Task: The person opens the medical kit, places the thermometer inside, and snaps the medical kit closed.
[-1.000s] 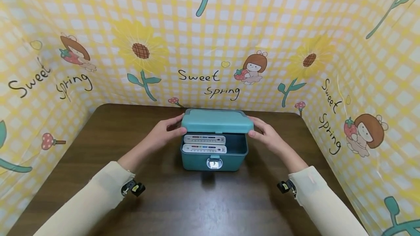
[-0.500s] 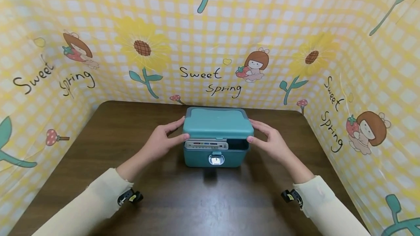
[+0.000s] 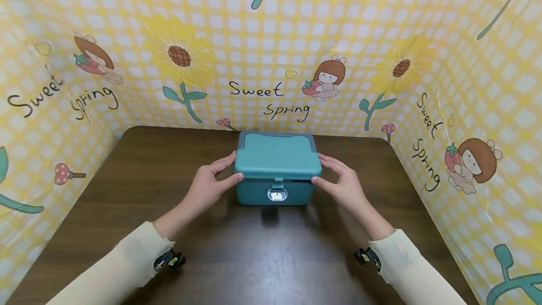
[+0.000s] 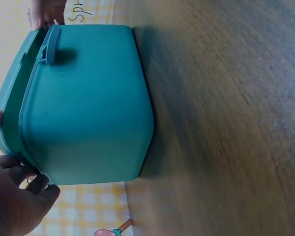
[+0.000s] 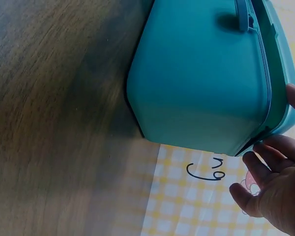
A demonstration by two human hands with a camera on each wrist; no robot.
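A teal storage box (image 3: 254, 195) stands on the table, its hinged lid (image 3: 277, 154) tilted down almost level. A narrow gap shows between lid and body, also in the left wrist view along the box (image 4: 88, 108). My left hand (image 3: 209, 182) holds the lid's left side, thumb at the front corner and fingers along the side. On the opposite side my right hand (image 3: 345, 185) grips the lid the same way; in the right wrist view its thumb touches the lid's rim (image 5: 285, 64). The clear latch (image 3: 277, 194) sits at the body's front. The box's contents are hidden.
The brown wooden table (image 3: 271, 258) extends in front of the box and to both sides. A yellow checked cloth (image 3: 262, 36) with printed flowers and figures walls in the back and both sides, close behind the box.
Both hands have swung the lid down and forward. The white thermometers seen inside the box earlier are now covered by it.
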